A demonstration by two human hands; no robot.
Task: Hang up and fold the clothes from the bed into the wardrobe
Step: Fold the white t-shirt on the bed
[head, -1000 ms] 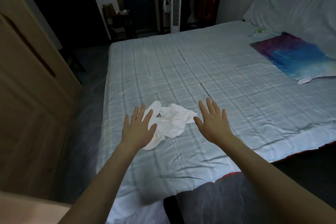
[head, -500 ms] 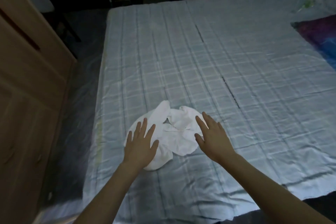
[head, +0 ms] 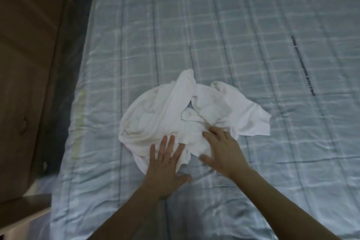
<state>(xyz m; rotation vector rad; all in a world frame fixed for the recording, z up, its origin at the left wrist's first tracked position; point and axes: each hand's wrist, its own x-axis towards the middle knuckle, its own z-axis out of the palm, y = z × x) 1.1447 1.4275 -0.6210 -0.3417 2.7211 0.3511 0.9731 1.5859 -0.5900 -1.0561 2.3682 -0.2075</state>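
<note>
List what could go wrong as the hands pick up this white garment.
The white garment lies crumpled with its layers twisted over each other, so a grab by the right hand or the left hand may take only one layer and drag the rest along the bed. It also lies toward the bed's left edge, next to the wooden wardrobe, so a loose end could slip into the gap.

A crumpled white cotton garment (head: 165,115) lies in a loose heap on the pale blue checked bedsheet (head: 233,35) of the bed, toward its left side. Its folds bunch and overlap, with one flat flap spread out to the right. The brown wooden wardrobe (head: 29,64) stands just beside the bed's left edge, its panelled front facing the bed.
</note>
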